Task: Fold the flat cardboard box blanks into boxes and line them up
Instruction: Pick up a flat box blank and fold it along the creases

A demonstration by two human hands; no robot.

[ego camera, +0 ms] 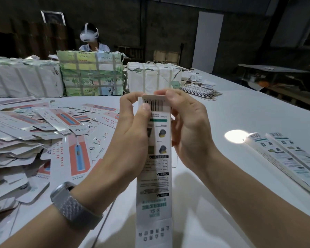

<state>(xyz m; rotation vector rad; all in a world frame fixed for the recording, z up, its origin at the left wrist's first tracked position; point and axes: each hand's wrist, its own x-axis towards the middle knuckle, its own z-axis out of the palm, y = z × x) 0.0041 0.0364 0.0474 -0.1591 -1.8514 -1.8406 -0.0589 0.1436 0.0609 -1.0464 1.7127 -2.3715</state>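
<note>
Above the table (222,113), long box (154,176) pointing away — both hands (132,138) pinching its far end.

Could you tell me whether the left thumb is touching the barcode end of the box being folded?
Touching. The head view shows the left hand with its thumb pad pressed flat on the box beside the barcode.

Long narrow white cardboard box (155,169), held upright at centre: barcode at top end; upside-down teal print near lower end reads "X-S1" above "SONIC ELECTRIC"; small Chinese print elsewhere, too blurred to read. Flat white-and-coral cardboard blanks (43,126), heap left of box: several tabs show "OF" or "40", uncertain. Other print illegible.
</note>
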